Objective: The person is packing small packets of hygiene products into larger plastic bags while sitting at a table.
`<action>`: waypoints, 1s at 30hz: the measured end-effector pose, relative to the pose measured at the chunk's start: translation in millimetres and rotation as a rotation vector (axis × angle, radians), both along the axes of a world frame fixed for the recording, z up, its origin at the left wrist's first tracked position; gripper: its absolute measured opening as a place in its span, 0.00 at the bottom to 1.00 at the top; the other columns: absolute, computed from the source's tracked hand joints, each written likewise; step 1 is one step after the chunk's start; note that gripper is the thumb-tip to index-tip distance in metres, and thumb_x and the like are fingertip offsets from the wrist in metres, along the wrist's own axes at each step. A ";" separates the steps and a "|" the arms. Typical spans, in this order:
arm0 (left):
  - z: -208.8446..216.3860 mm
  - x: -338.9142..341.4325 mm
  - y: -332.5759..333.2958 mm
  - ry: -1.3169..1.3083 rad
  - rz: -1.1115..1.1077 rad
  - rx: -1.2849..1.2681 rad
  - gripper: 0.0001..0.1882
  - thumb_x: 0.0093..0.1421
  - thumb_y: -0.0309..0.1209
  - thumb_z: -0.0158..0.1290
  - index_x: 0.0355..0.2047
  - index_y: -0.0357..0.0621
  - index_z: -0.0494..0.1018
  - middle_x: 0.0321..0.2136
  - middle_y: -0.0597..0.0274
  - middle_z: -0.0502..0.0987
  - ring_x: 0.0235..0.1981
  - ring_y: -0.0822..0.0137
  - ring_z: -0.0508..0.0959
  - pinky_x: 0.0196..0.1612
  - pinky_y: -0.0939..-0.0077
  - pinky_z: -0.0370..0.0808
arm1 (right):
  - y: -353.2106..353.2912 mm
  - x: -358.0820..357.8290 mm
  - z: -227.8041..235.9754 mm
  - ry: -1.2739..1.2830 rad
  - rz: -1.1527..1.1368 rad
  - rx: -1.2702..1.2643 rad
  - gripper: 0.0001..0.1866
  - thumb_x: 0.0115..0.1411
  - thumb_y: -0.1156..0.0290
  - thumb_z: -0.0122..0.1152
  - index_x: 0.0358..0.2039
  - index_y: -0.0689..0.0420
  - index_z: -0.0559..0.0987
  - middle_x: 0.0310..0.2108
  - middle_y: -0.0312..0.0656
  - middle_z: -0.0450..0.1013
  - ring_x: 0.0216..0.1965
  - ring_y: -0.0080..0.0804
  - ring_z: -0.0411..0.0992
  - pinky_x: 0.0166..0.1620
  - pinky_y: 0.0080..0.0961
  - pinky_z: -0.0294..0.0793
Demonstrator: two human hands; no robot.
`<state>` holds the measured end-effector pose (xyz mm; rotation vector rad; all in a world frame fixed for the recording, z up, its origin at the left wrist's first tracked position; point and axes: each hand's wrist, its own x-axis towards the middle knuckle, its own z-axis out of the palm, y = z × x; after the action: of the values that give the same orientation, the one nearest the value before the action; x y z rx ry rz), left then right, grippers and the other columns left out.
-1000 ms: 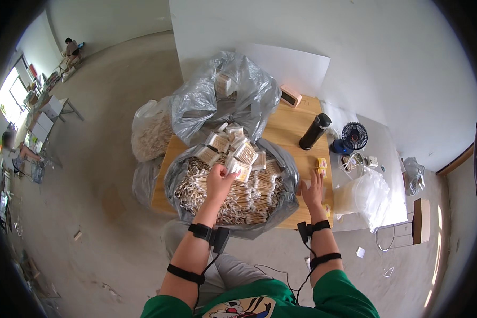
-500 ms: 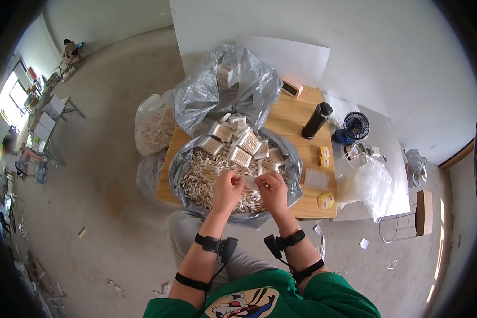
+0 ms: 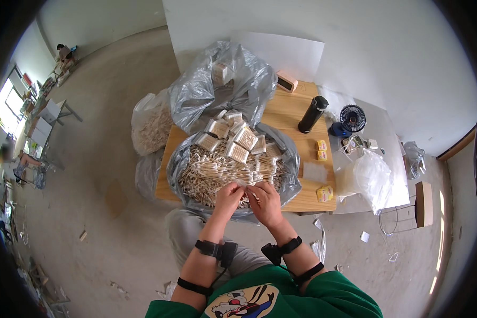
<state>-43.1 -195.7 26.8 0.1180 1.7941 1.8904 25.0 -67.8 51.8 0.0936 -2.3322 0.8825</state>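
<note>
Over the near part of a grey plastic-lined tub [image 3: 294,180] full of loose cotton swabs [image 3: 206,172], my left hand [image 3: 229,197] and my right hand [image 3: 265,204] meet fingertip to fingertip. Both are closed in a pinch on a small clear plastic bag [image 3: 242,183], of which only a bit shows between the fingers. Inside the tub, several packed bundles of cotton swabs [image 3: 237,152] lie heaped on the far side. Loose swabs lie lined up just beyond my fingers.
A large grey plastic bag [image 3: 196,95] stands behind the tub, and a bag of swabs [image 3: 151,127] to its left. On the right are a black bottle [image 3: 312,114], yellow label stacks [image 3: 324,194], flat clear sheets [image 3: 315,173], a fan [image 3: 352,118] and a bulging clear bag [image 3: 373,180].
My hands have come together and drawn slightly nearer to me. The clear bag, stretched between them before, is now mostly covered by my fingers. The whole view has shifted slightly.
</note>
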 end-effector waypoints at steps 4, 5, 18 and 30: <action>2.8 6.4 8.1 0.335 -0.054 -0.210 0.07 0.58 0.28 0.53 0.26 0.36 0.74 0.19 0.68 0.74 0.19 0.80 0.67 0.21 0.82 0.63 | -2.2 3.0 -5.4 -0.099 -0.028 -0.112 0.12 0.47 0.81 0.60 0.35 0.62 0.77 0.29 0.46 0.72 0.31 0.44 0.71 0.35 0.33 0.72; 1.2 6.7 8.0 0.336 -0.060 -0.210 0.07 0.58 0.28 0.53 0.26 0.36 0.74 0.19 0.68 0.74 0.19 0.80 0.67 0.21 0.82 0.63 | -2.3 3.2 -5.6 -0.103 -0.011 -0.117 0.14 0.47 0.81 0.59 0.37 0.61 0.76 0.28 0.46 0.72 0.31 0.45 0.71 0.35 0.35 0.71; 20.7 7.1 10.7 0.691 -0.079 -0.383 0.07 0.54 0.27 0.55 0.26 0.35 0.72 0.24 0.51 0.75 0.24 0.54 0.75 0.28 0.68 0.70 | 7.4 -3.0 -5.9 -0.138 -0.033 -0.206 0.13 0.47 0.83 0.56 0.35 0.59 0.69 0.25 0.48 0.71 0.25 0.48 0.72 0.29 0.35 0.71; 22.5 4.8 14.1 0.750 -0.079 -0.394 0.07 0.52 0.26 0.52 0.25 0.33 0.69 0.24 0.49 0.73 0.26 0.52 0.74 0.29 0.65 0.70 | 10.4 -5.8 -11.0 -0.151 -0.016 -0.269 0.17 0.51 0.80 0.57 0.42 0.60 0.67 0.29 0.51 0.70 0.30 0.50 0.71 0.32 0.38 0.71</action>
<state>-38.3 -181.5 49.3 0.8277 2.5593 1.4895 19.3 -57.4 40.8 -0.1080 -2.3224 1.2235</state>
